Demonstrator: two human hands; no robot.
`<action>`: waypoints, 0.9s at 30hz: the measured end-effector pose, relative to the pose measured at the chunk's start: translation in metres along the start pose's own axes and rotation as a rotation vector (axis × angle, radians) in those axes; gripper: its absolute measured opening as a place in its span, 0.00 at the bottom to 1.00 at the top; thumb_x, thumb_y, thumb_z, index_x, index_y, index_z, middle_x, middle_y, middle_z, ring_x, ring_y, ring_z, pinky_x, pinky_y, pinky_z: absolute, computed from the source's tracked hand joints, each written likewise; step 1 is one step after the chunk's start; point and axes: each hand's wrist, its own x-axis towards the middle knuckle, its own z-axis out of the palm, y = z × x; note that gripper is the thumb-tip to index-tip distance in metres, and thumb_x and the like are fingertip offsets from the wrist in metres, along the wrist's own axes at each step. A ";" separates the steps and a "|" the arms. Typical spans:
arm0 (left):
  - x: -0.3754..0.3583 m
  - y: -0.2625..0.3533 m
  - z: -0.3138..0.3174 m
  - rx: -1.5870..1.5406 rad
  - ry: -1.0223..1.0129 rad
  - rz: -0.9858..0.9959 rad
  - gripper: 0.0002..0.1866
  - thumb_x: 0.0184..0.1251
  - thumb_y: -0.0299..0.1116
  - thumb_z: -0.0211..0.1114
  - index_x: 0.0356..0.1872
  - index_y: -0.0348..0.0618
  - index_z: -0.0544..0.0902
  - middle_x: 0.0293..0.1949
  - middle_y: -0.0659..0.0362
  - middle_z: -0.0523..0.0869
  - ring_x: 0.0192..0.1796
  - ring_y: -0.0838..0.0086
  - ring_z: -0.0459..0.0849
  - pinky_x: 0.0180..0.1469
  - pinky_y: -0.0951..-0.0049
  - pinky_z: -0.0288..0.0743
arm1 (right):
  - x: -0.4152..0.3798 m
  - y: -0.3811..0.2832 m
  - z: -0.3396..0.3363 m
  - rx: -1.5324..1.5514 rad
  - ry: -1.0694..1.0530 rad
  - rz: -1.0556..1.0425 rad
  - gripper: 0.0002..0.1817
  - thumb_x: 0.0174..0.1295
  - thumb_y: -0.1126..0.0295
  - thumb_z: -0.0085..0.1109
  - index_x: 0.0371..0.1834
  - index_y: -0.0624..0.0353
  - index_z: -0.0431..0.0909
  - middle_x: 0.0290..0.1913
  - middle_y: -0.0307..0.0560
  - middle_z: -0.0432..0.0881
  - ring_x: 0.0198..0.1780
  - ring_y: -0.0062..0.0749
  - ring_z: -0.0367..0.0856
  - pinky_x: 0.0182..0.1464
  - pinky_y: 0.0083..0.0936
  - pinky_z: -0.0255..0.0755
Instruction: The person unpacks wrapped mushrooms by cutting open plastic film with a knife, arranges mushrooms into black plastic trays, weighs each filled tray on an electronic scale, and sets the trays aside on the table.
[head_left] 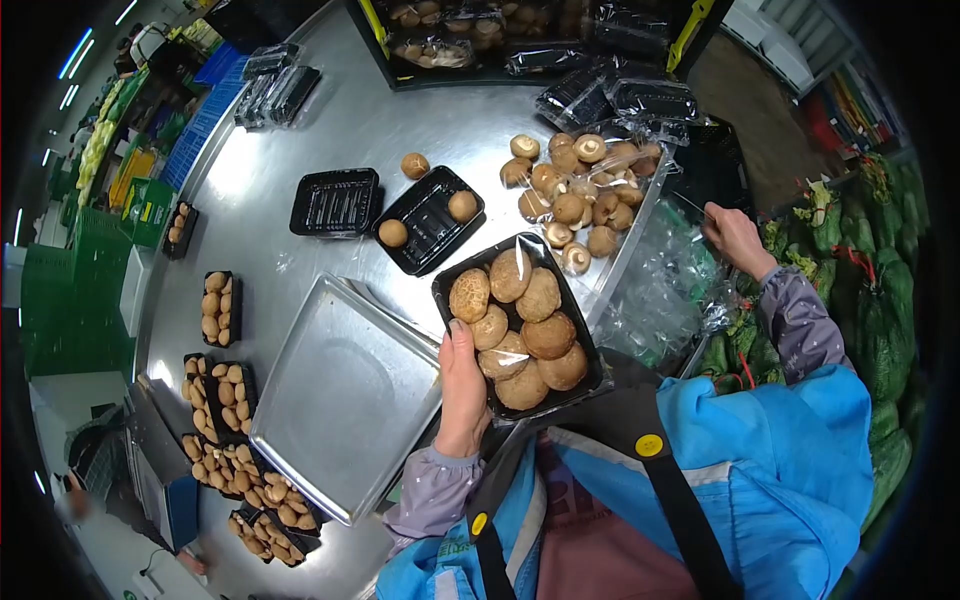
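Note:
My left hand point(463, 392) grips the near left edge of a black tray of brown mushrooms point(522, 330), thumb on the rim. Clear film with shiny glints covers the tray. Off to the right, my right hand point(738, 238) has its fingers curled together at the far edge of a heap of crumpled clear plastic film point(655, 285); what they hold, if anything, is too small to make out. Beyond the wrapped tray, a black tray point(430, 222) has two mushrooms in it, beside another black tray point(336, 202). One loose mushroom point(415, 166) lies just behind them.
A pile of loose mushrooms point(570, 195) lies at the table's right edge. A metal tray point(345, 400) rests left of my left hand. Several filled mushroom trays point(222, 400) line the left side. A black crate point(400, 75) stands at the back; green vegetables point(885, 350) are at right.

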 end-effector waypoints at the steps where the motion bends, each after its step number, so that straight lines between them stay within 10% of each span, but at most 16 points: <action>1: 0.002 0.000 -0.001 0.034 -0.038 0.015 0.24 0.74 0.48 0.44 0.57 0.36 0.68 0.51 0.54 0.77 0.50 0.70 0.78 0.53 0.70 0.73 | 0.002 -0.004 -0.010 -0.044 -0.013 0.071 0.12 0.51 0.71 0.61 0.37 0.61 0.72 0.33 0.55 0.79 0.37 0.51 0.79 0.38 0.40 0.71; 5: 0.008 -0.012 -0.001 0.303 -0.134 0.092 0.26 0.74 0.45 0.45 0.59 0.30 0.65 0.53 0.51 0.75 0.53 0.70 0.74 0.57 0.72 0.67 | 0.008 -0.093 -0.036 0.382 0.123 -0.312 0.27 0.48 0.68 0.64 0.55 0.54 0.72 0.48 0.49 0.77 0.49 0.45 0.77 0.49 0.36 0.72; 9: -0.001 -0.015 0.015 0.461 -0.221 0.164 0.24 0.74 0.41 0.45 0.60 0.30 0.62 0.52 0.48 0.75 0.53 0.66 0.73 0.57 0.70 0.65 | 0.004 -0.179 -0.033 0.283 0.232 -0.646 0.21 0.45 0.68 0.64 0.44 0.62 0.75 0.41 0.49 0.78 0.45 0.42 0.79 0.44 0.34 0.75; 22: -0.003 -0.011 0.010 0.569 -0.278 0.287 0.22 0.72 0.38 0.47 0.60 0.33 0.64 0.52 0.47 0.75 0.55 0.64 0.73 0.59 0.68 0.64 | 0.002 -0.175 -0.014 0.097 0.125 -0.630 0.07 0.46 0.74 0.57 0.27 0.64 0.72 0.28 0.53 0.76 0.31 0.46 0.81 0.29 0.36 0.74; 27: 0.000 -0.009 0.009 0.398 -0.393 0.167 0.22 0.72 0.35 0.48 0.62 0.34 0.64 0.55 0.52 0.74 0.57 0.71 0.71 0.61 0.72 0.63 | 0.017 -0.160 -0.007 0.570 -0.172 -0.339 0.07 0.55 0.72 0.53 0.29 0.66 0.72 0.24 0.58 0.77 0.32 0.51 0.79 0.33 0.39 0.70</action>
